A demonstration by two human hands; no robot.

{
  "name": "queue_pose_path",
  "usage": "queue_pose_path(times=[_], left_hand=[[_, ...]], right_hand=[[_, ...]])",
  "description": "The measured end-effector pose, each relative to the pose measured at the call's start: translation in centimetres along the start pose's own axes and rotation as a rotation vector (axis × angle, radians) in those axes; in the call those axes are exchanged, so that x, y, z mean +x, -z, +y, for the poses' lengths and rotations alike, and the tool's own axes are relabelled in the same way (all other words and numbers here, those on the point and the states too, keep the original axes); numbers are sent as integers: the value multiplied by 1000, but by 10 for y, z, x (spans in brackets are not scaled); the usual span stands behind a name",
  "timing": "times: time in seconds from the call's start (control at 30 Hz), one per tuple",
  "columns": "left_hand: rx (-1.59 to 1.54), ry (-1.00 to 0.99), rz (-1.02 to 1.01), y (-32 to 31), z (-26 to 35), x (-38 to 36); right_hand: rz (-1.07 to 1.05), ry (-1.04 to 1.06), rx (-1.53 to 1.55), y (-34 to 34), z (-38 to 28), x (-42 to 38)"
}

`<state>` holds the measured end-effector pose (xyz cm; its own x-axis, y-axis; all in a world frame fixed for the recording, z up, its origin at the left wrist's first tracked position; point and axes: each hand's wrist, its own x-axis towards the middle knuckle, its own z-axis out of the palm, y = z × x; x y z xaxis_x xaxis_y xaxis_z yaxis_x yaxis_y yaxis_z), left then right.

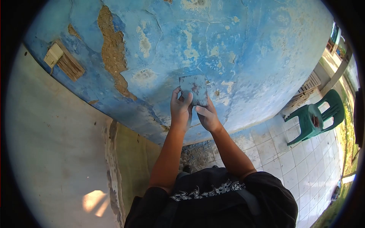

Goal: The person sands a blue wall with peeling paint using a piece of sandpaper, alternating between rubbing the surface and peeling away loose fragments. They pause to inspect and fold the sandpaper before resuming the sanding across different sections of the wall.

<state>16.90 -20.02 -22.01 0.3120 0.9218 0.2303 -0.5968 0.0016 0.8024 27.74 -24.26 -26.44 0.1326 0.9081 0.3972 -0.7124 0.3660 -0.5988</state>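
Note:
A worn sandpaper sheet (194, 89), roughly rectangular and coated in pale blue dust with dark patches, is held up in front of the wall. My left hand (181, 108) grips its lower left side, thumb across the face and fingers behind. At the lower right corner, my right hand (207, 114) pinches it, with the thumb on the near side. Both hands look dusty. Beyond the sheet, the blue wall (251, 49) has cracked, flaking paint and pale scraped spots. My fingers behind the sheet are mostly hidden.
Bare brown plaster (112, 49) shows through the wall at left, near a switch box (53, 55) on a wooden block (71, 67). Debris (197, 152) lies on the tiled floor (281, 152) below. A green plastic chair (313, 119) stands to the right.

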Motion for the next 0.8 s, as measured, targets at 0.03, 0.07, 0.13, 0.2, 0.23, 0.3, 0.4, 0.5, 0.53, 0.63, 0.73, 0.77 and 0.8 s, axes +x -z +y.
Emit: queue_pose_path(times=[0.03,0.07,0.13,0.2,0.23,0.3,0.4,0.5,0.53,0.63,0.73,0.77,0.8], left_hand=[[-36,44,2,-9,12,4],[-74,85,0,-15,19,9],[-4,116,-92,-21,25,16],[67,137,-181,-25,37,26],[135,100,-238,-24,43,29],[274,30,-341,-21,55,34],[666,-193,-370,-13,85,56],[1032,-567,-345,-14,119,83],[1143,-770,-376,-18,135,93],[1289,-1039,-443,-32,179,118],[1501,-1198,-459,-51,212,142],[1560,-1247,-481,-57,221,151],[1617,-1295,-499,-63,228,158]], right_hand=[[-12,144,-169,-11,-1,2],[-25,292,-341,-19,-2,6],[33,299,-383,-26,-9,12],[167,372,-408,-39,-15,27],[165,388,-412,-44,-20,36],[306,345,-400,-50,-30,50],[331,478,-651,-76,-47,66],[300,669,-933,-94,-69,89],[265,794,-1042,-98,-77,99],[228,953,-1241,-112,-107,126],[209,1113,-1471,-131,-135,151],[212,1143,-1475,-134,-140,159],[200,1175,-1542,-135,-145,168]])
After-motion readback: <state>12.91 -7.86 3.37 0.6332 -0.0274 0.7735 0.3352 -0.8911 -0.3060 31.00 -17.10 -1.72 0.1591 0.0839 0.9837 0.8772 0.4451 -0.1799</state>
